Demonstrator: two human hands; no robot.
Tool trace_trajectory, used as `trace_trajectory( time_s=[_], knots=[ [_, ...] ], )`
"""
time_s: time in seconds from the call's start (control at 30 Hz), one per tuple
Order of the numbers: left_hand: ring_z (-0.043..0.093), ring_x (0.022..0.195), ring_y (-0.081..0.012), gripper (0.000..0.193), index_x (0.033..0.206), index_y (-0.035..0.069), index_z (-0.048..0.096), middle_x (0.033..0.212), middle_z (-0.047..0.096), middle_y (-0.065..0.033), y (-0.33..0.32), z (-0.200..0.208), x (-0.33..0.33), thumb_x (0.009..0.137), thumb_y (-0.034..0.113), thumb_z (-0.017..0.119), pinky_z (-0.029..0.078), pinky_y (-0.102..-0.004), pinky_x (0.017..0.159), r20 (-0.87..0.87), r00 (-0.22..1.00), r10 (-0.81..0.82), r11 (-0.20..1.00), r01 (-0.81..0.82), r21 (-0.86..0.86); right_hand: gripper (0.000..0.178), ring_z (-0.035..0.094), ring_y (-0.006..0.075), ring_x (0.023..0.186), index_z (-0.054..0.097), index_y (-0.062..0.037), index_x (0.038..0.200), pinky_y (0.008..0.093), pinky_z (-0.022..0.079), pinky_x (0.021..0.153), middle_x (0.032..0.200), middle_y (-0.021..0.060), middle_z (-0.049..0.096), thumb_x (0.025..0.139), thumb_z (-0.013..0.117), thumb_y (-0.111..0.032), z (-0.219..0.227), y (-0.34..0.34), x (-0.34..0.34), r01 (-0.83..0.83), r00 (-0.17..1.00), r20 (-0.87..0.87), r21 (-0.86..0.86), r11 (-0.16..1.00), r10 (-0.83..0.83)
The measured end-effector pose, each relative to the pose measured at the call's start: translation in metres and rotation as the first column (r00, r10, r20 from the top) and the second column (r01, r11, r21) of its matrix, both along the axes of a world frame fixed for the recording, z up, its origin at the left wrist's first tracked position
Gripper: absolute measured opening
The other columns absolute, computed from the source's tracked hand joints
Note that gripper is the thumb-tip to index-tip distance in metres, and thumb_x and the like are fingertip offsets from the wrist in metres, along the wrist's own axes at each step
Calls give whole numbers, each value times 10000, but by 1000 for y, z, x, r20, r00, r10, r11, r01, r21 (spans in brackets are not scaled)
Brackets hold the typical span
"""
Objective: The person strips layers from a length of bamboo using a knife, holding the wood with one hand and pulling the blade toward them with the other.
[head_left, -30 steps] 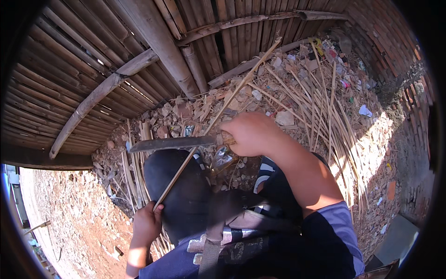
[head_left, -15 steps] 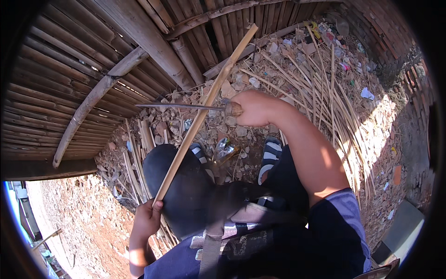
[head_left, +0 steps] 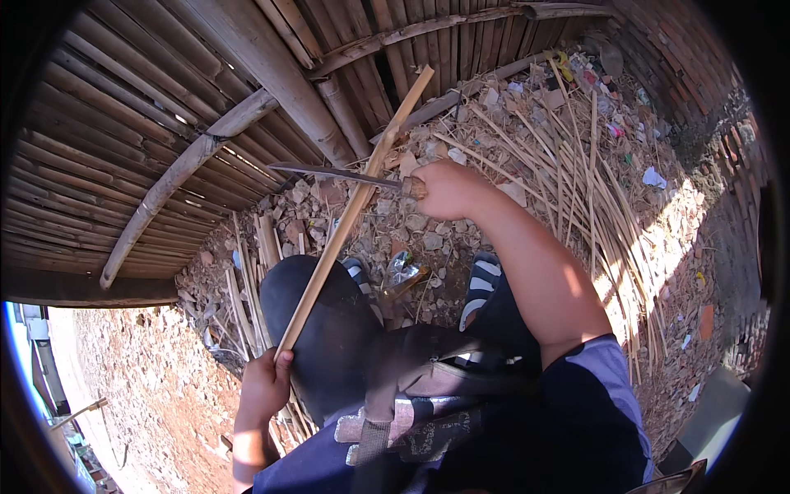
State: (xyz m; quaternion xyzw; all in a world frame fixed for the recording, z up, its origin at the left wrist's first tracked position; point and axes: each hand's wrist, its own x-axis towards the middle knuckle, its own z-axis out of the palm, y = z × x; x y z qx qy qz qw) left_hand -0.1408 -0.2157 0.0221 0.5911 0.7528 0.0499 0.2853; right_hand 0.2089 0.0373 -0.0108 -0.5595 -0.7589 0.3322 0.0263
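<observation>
Head view: pale strip [head_left: 333, 243] under a long knife [head_left: 329, 172]

Brown slatted panelling [head_left: 90, 165] spreads over the upper left, and rubble [head_left: 436, 239] lies beyond the knees. A heap of sticks [head_left: 617, 239] fans out on the right, well apart from the blade. The left knee [head_left: 346, 317], covered in black, is beneath the strip, which slants from the left hand [head_left: 265, 385] up and away past it; whether the strip presses on the knee cannot be told. The knife crosses the strip's far half, its tip pointing left. How firmly the edge bears there does not show.

The right hand [head_left: 448, 191] has its fingers clenched round the wooden handle [head_left: 417, 189]; the left hand's fingers grasp the strip's near end, the thumb [head_left: 285, 357] lying against it.

A steady knee under the strip would probably stop it springing. A shallow blade angle and light, even strokes directed away from the left hand seem safest, with the near end pinched firmly and the thumb well back from the edge.
</observation>
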Motion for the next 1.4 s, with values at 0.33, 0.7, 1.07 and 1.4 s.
trace_trajectory(
  time_s=[0.33,0.7,1.07,1.4],
  knots=[
    [600,600,-480,405,795,20,583,607,586,-224,-1,-11,3,1017,359,589,451,-525,532,-169,984,-56,981,86,176,270,692,392,936,707,-81,1024,496,549,826,966,203,709,770,657,-158,-12,12,18,108,990,-103,91,990,-99],
    [628,652,-469,392,846,27,624,636,605,-234,-5,-8,-1,1023,374,577,475,-521,577,-180,982,-49,995,63,72,235,692,396,883,697,-95,967,494,544,795,894,164,713,751,680,-186,14,-25,-11,-231,972,90,224,947,215],
    [562,555,-365,429,877,15,651,600,576,-191,-1,-6,-10,1028,410,580,456,-446,554,35,999,-27,1000,27,8,291,691,387,844,692,-62,1012,453,542,761,909,185,718,752,687,-193,15,3,39,211,977,-67,231,950,-201],
    [479,638,-92,526,874,-14,635,645,540,-3,14,1,-25,1037,481,560,420,-295,581,263,962,69,986,-26,-166,320,689,405,885,693,-53,1040,479,554,813,928,203,715,748,679,-182,-41,19,37,123,992,-16,244,962,-123]
  ],
)
